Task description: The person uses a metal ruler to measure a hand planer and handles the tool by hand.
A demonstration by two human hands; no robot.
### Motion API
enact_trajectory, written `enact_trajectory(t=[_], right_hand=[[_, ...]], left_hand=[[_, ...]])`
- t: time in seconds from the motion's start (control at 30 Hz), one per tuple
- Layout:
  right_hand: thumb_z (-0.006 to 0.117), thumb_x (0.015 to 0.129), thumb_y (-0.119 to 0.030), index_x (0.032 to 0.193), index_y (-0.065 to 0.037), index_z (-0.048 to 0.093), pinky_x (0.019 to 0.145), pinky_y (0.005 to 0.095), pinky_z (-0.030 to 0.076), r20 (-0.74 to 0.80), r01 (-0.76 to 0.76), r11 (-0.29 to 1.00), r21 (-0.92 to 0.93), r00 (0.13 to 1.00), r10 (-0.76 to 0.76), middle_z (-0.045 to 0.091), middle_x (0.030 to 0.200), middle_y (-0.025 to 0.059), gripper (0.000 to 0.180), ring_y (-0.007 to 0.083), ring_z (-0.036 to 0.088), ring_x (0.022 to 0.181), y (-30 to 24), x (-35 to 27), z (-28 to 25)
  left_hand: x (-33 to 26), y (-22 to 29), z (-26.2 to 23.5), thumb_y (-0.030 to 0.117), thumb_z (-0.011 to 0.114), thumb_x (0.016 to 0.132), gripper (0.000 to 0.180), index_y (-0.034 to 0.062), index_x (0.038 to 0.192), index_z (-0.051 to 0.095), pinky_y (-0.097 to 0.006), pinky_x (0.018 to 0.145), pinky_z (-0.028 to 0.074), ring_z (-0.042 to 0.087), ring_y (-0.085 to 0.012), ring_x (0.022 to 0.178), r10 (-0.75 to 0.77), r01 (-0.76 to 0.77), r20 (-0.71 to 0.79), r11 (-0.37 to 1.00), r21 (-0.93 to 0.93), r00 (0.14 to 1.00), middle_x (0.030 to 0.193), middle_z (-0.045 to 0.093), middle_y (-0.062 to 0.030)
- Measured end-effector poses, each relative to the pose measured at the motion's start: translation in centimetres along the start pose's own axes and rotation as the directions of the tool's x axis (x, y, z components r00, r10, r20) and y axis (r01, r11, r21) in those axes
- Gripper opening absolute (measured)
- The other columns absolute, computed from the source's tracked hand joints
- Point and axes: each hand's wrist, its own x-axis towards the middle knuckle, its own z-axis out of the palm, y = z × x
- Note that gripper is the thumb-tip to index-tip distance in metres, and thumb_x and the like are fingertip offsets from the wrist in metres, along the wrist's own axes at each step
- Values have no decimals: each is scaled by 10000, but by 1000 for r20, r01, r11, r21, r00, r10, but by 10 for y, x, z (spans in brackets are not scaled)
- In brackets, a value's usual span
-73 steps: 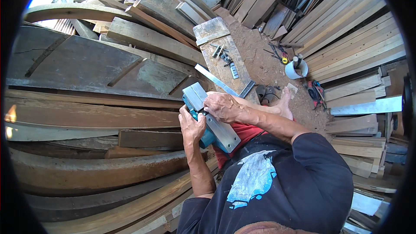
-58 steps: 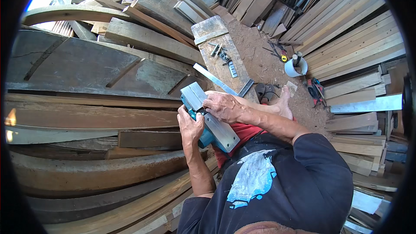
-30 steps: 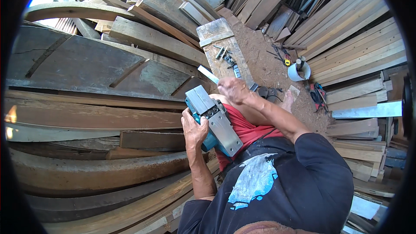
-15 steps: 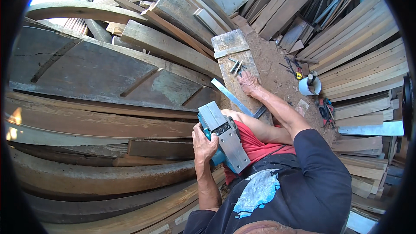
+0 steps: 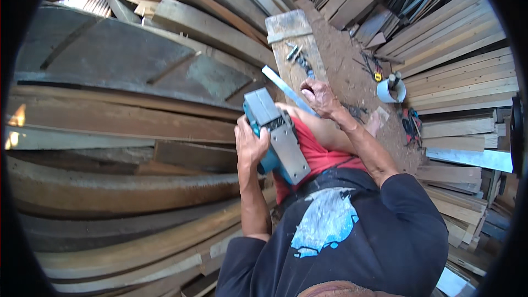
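My left hand (image 5: 251, 139) grips a teal electric planer (image 5: 284, 151), turned so its grey metal sole faces up, resting against my lap. My right hand (image 5: 320, 98) is above the near part of a narrow wooden bench board (image 5: 303, 44), with its fingers curled together. Whatever lies within those fingers is too small to make out. Just beyond them, small metal and dark tool pieces (image 5: 300, 58) lie on the board. A metal square's blade (image 5: 283, 85) slants across the board's left side, partly hidden behind my right hand and leg.
Long planks (image 5: 126, 124) are stacked on the left, and more boards (image 5: 456, 82) on the right. On the dusty floor are a white pail (image 5: 391, 92), a yellow tape measure (image 5: 378, 76) and a red-and-black tool (image 5: 410, 125).
My right hand has drawn back from the small pieces on the board toward my body, its fingers now curled. The planer stays in my left hand; the whole view has shifted.
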Motion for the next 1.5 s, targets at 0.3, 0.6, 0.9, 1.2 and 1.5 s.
enact_trajectory(t=[0.3,0.6,0.9,1.2,1.5], right_hand=[[651,930,-72,1014,-3,714,811,345,524,161,153,888,433,956,-244,693,932,121,125,223,667,886,-79,-40,5],[669,887,-74,1002,-1,684,809,391,543,242,149,904,401,934,-262,703,942,166,138,283,695,881,-98,-42,4],[681,870,-39,1008,8,680,815,377,537,225,289,891,350,897,-380,698,930,158,145,292,688,890,-94,-36,9],[674,869,-27,1005,10,680,816,377,537,244,301,884,358,884,-399,696,932,150,141,292,684,889,-93,-33,9],[671,869,-55,1000,-11,679,842,397,532,236,327,888,323,881,-410,694,940,144,138,306,675,921,-92,-29,13]], left_hand=[[-12,5,6,228,616,824,586,-30,1313,423,-524,979,410,520,-448,1076,-24,24,-11,999,26,1000,1146,571,-279],[-16,-9,9,148,465,893,557,-86,1392,380,-509,1014,405,519,-451,1152,-52,45,-53,991,-125,997,1292,516,-332],[-14,-9,14,111,444,897,569,-90,1414,319,-460,989,443,543,-391,1155,-67,20,-117,932,-362,991,1298,487,-319],[-14,-11,15,131,442,905,567,-70,1422,326,-464,978,448,557,-393,1138,-122,79,-79,906,-417,989,1277,502,-314],[-13,-10,16,130,443,909,560,-53,1426,334,-481,978,441,555,-410,1129,-71,29,-117,943,-331,991,1250,508,-320]])
